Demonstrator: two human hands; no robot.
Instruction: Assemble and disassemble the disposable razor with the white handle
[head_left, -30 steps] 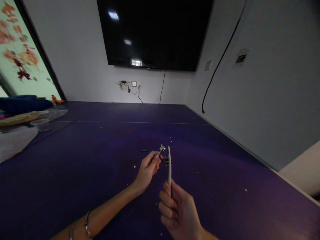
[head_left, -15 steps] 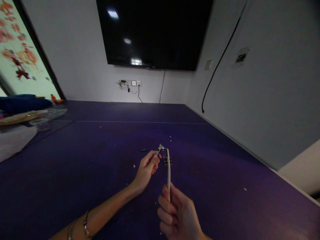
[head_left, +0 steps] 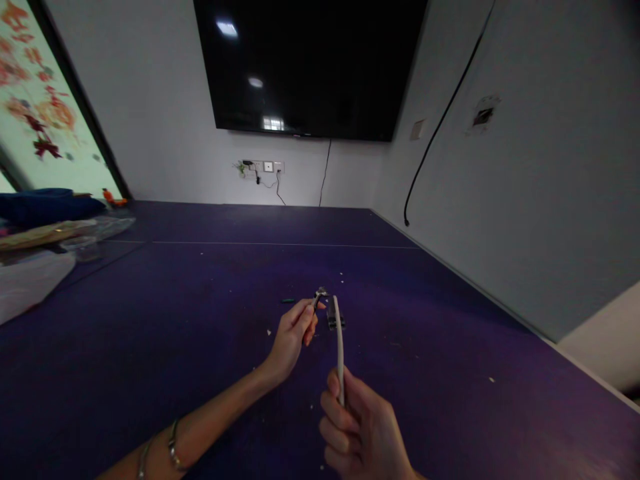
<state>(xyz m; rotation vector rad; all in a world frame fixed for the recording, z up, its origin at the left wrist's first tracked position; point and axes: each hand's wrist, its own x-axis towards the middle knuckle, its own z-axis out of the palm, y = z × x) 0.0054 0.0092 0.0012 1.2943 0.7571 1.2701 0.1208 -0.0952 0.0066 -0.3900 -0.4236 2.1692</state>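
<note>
In my left hand [head_left: 294,337] I pinch a small silver metal tool [head_left: 320,294]; its head looks jawed, but it is too small and blurred to name exactly. My right hand [head_left: 361,423] is closed round the lower part of a white, slightly curved cable-like length [head_left: 339,347], which stands upright. The top end of the white length is just right of the tool's head, with a narrow gap between them. Behind it on the purple surface [head_left: 210,307] lies a small dark object [head_left: 331,316], partly hidden by the white length.
A small green piece [head_left: 287,301] lies left of the tool, and pale scraps are scattered about. Plastic bags [head_left: 35,277] and blue cloth [head_left: 47,207] are at the left. A black cable [head_left: 440,123] hangs along the right wall [head_left: 525,200]. A television [head_left: 310,67] hangs ahead.
The tool's head has drawn slightly left, away from the top of the white length. My right hand has shifted a little to the right with the white length.
</note>
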